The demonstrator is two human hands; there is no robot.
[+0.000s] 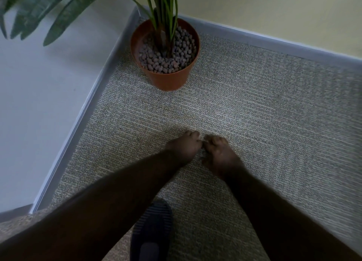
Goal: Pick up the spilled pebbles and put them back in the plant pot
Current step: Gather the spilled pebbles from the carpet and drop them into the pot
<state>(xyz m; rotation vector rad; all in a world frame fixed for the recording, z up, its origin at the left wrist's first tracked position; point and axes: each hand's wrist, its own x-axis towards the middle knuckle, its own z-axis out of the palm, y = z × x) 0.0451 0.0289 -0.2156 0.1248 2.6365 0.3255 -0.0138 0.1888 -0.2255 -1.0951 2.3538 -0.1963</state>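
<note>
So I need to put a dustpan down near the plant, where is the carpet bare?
Bare carpet lies between the pot and the two hands, and right of the pot along the baseboard. It is crowded at the pot's corner and near the shoe.

1. Carpet (254, 107) – speckled grey and beige with fine horizontal striping; covers the floor from the corner out to the lower edge of the view.
2. Skirting board (274, 43) – grey strip along the base of the far wall, meeting a second grey strip on the left side at the corner.
3. Far wall (284, 11) – pale yellow, plain surface.
4. Left wall (39, 103) – pale grey-white, plain surface, running down to the lower left.
5. Shoe (151, 231) – dark blue with lighter stripes across the toe, resting on the carpet at the bottom centre; partly hidden and blurred.
</note>
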